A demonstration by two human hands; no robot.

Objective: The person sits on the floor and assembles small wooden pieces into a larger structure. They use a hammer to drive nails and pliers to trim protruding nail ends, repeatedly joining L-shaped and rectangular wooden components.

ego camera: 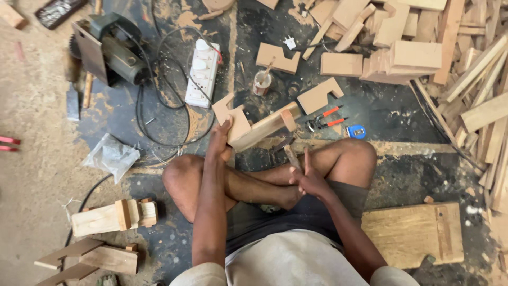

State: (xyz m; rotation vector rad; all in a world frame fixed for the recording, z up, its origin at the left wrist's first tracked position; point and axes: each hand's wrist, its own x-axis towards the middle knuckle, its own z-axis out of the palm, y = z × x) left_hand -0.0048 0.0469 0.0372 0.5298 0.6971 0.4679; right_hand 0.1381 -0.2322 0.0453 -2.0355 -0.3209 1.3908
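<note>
A pale grey sleeveless top [296, 262] is worn, seen at the bottom centre of the frame, with the arms left bare from the shoulders. Dark grey shorts [317, 206] are worn above it in the frame. The legs and feet are bare; no gloves are worn.

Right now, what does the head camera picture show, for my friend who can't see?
A person sits cross-legged on a dusty floor, left hand steadying a pale wooden block assembly, right hand gripping a wooden-handled tool. Wood offcuts lie around.
</note>
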